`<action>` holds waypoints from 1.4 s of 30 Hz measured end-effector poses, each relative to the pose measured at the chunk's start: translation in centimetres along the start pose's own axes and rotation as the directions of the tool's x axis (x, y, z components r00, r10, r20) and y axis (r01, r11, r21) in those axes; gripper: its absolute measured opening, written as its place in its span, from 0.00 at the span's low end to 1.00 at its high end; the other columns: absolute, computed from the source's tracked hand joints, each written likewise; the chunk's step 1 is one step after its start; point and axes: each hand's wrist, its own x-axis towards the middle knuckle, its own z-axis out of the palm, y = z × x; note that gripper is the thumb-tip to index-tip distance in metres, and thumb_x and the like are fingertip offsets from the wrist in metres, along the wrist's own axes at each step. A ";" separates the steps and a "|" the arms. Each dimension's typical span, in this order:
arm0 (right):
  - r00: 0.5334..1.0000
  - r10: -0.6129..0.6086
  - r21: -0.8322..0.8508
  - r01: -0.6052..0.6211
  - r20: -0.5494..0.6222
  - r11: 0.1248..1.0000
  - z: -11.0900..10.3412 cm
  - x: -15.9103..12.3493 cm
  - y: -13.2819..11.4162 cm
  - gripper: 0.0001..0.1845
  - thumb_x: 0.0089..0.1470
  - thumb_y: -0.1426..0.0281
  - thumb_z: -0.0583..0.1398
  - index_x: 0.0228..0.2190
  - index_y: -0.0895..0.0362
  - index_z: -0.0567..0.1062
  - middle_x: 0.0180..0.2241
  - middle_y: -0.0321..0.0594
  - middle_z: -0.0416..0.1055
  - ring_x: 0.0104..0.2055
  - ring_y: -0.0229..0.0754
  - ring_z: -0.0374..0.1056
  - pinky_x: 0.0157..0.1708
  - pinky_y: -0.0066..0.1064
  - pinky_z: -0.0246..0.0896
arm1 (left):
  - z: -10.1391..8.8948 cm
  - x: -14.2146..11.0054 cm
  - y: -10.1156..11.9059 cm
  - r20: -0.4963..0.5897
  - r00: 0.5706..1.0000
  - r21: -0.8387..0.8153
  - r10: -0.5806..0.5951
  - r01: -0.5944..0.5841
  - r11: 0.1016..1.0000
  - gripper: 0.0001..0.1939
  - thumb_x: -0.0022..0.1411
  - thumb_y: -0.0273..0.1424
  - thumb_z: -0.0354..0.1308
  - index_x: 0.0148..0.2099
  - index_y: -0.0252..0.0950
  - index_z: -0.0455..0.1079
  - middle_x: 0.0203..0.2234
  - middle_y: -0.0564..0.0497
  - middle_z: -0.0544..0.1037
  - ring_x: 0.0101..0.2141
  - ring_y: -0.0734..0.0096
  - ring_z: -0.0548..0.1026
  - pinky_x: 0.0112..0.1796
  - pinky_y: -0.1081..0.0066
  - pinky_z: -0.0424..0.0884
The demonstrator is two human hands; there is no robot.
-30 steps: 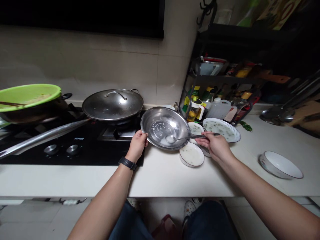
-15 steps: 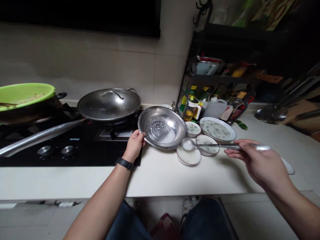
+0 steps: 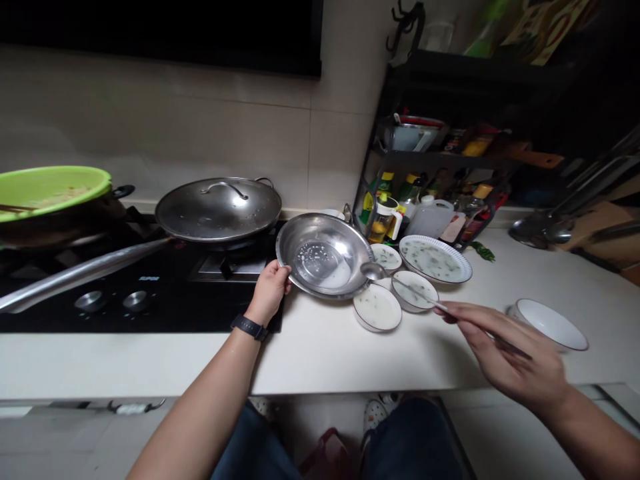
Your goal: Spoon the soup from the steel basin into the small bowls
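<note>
My left hand [image 3: 271, 291] grips the near left rim of a steel basin [image 3: 305, 230], which is tilted and has a little milky liquid at its bottom. In my right hand [image 3: 505, 347] is the handle of a metal ladle [image 3: 373, 271]; its bowl is at the basin's right rim, and whether they touch I cannot tell. Just below the ladle stands a bowl of whitish liquid [image 3: 377, 310]. Beside it are a bowl with green bits [image 3: 416, 293], a smaller bowl [image 3: 385, 257] and a fluted dish [image 3: 435, 260] of similar liquid.
A white bowl [image 3: 550, 325] sits right of my right hand. On the black stove [image 3: 180, 300] are a lidded wok [image 3: 215, 213], its long handle pointing left, and a lime-green basin [image 3: 55, 180] atop a pot. A dark rack [image 3: 395, 153] with bottles stands behind the bowls.
The ladle's bowl has risen slightly and turned over the basin's rim, away from the near bowl. My right hand has rotated and lowered, revealing more of the white bowl. My left hand stays put.
</note>
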 end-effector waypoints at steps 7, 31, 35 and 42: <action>0.930 0.360 0.185 -0.368 0.076 0.911 7.6 4.2 3.8 0.15 0.65 0.61 0.58 0.46 0.54 0.80 0.40 0.43 0.83 0.38 0.45 0.81 0.39 0.35 0.78 | 0.0 -0.1 0.1 0.002 1.000 -0.010 -0.013 0.013 1.000 0.11 0.52 0.34 0.61 0.30 0.39 0.60 0.17 0.62 0.63 0.15 0.82 0.61 0.17 0.79 0.54; 0.434 0.887 0.733 -0.653 0.156 0.190 5.2 5.4 3.0 0.06 0.53 0.71 0.67 0.32 0.59 0.76 0.27 0.43 0.78 0.29 0.47 0.81 0.29 0.30 0.81 | 0.0 -0.1 0.1 -0.001 1.000 -0.008 -0.013 0.013 1.000 0.12 0.52 0.34 0.62 0.30 0.39 0.60 0.17 0.61 0.64 0.15 0.82 0.61 0.17 0.79 0.54; 0.442 0.894 0.718 -0.644 0.067 0.265 2.2 3.2 3.2 0.10 0.52 0.64 0.69 0.32 0.56 0.76 0.27 0.42 0.79 0.29 0.48 0.81 0.32 0.33 0.82 | 0.0 -0.1 0.1 0.002 1.000 -0.002 -0.009 0.009 1.000 0.11 0.52 0.34 0.61 0.30 0.39 0.60 0.17 0.61 0.63 0.15 0.82 0.61 0.17 0.79 0.55; 0.705 0.709 0.351 -0.657 -0.027 0.667 -0.9 -1.0 1.8 0.19 0.57 0.51 0.64 0.37 0.54 0.78 0.28 0.44 0.82 0.31 0.50 0.82 0.34 0.36 0.82 | -0.1 0.0 0.0 -0.006 1.000 -0.001 -0.010 0.010 1.000 0.11 0.52 0.34 0.62 0.30 0.38 0.61 0.17 0.61 0.64 0.15 0.82 0.61 0.17 0.79 0.55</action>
